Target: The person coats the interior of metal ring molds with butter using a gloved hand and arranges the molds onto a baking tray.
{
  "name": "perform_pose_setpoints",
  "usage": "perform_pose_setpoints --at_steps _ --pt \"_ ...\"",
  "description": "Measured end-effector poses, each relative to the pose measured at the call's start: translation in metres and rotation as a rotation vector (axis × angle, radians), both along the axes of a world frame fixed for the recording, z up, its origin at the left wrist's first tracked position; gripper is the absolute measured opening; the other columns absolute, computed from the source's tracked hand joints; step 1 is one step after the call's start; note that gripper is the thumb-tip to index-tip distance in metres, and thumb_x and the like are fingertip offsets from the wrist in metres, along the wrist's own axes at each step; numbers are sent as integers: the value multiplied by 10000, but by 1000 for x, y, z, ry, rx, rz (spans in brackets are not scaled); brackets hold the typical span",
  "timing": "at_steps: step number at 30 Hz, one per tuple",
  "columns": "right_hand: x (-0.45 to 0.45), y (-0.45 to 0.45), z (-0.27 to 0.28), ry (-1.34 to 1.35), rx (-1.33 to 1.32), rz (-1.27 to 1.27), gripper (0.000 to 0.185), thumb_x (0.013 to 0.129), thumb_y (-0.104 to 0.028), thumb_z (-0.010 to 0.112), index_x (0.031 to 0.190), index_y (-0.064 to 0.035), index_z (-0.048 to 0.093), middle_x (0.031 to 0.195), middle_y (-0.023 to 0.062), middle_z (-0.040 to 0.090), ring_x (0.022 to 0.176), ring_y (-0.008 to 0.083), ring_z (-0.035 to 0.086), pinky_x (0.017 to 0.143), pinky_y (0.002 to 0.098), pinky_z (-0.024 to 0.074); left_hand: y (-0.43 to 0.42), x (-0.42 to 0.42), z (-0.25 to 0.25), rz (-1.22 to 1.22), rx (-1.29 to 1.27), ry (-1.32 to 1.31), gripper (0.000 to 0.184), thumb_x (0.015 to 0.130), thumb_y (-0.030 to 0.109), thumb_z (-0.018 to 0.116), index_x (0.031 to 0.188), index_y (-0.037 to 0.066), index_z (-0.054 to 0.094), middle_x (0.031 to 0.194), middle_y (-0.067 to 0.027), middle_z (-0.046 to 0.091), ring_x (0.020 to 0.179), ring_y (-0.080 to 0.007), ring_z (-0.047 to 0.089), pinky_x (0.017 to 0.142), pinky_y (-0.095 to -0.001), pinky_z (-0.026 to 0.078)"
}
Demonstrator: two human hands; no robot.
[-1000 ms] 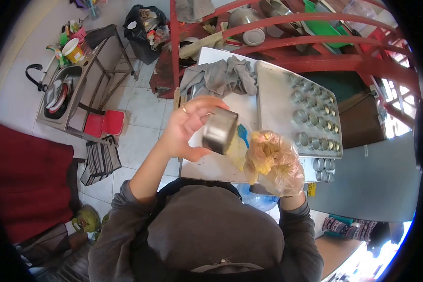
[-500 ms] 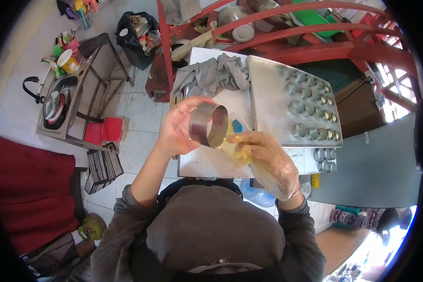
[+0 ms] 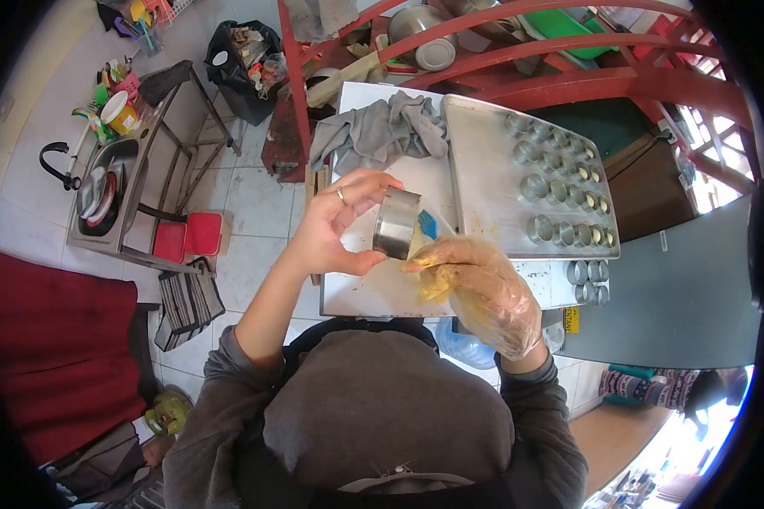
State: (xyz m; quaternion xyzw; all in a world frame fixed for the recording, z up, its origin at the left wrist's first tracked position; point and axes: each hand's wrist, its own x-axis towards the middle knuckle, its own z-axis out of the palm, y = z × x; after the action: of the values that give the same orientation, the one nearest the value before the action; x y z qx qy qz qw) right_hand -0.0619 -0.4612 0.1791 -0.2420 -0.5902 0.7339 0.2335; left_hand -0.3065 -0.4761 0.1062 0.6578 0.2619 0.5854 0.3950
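My left hand (image 3: 341, 222) grips a shiny metal ring mould (image 3: 396, 223) between thumb and fingers, above the white table. The mould is tilted, its open side turned to the right. My right hand (image 3: 480, 284) wears a clear plastic glove smeared with a soft yellow substance (image 3: 437, 283). Its fingers are bent together at the lower right rim of the mould; what they pinch, if anything, cannot be made out. Just behind the mould, a blue brush-like head (image 3: 427, 224) shows, partly hidden.
A large metal tray (image 3: 484, 178) on the right of the white table (image 3: 356, 293) holds rows of several metal rings (image 3: 535, 187). More rings (image 3: 578, 271) stand beside its front edge. A crumpled grey cloth (image 3: 382, 136) lies at the back left. Red railings (image 3: 518, 97) rise behind.
The mould has turned so its outer wall faces me more and its opening shows less. Both hands have shifted slightly right, the right fingers staying near the rim.
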Motion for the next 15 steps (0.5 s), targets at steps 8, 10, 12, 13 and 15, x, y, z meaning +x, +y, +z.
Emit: perform_pose_setpoints --at_steps 8,10,12,13,15 --pt "-14 16 -12 -681 1592 19 273 761 -97 594 1027 -103 651 839 87 576 782 267 580 687 393 470 -7 5 8 17 -2 54 688 577 51 782 1231 37 567 1224 -124 535 1145 -221 528 1042 -372 384" --pt "-12 15 -18 -575 1640 99 273 740 -101 611 1010 -109 648 836 87 571 764 279 577 662 412 468 -10 -2 26 120 66 338 697 553 76 784 1219 43 580 1183 -122 571 1113 -238 560 1041 -367 386" --pt "-7 16 -17 -430 1502 178 275 736 -91 619 1010 -108 639 848 87 574 764 280 577 669 416 466 -13 3 31 140 119 344 707 527 91 775 1207 43 591 1154 -115 593 1075 -261 581 1047 -381 386" --pt "-5 19 -15 -443 1502 127 279 736 -85 622 1014 -107 636 862 90 580 775 287 579 690 418 466 -16 5 32 147 142 347 712 513 99 770 1202 43 597 1139 -111 605 1056 -272 592 1050 -388 385" --pt "-4 23 -10 -473 1497 23 288 736 -74 628 1022 -107 630 890 97 592 796 301 584 732 420 466 -20 7 36 62 143 282 710 512 95 757 1204 49 601 1164 -96 598 1054 -273 591 1064 -419 372"
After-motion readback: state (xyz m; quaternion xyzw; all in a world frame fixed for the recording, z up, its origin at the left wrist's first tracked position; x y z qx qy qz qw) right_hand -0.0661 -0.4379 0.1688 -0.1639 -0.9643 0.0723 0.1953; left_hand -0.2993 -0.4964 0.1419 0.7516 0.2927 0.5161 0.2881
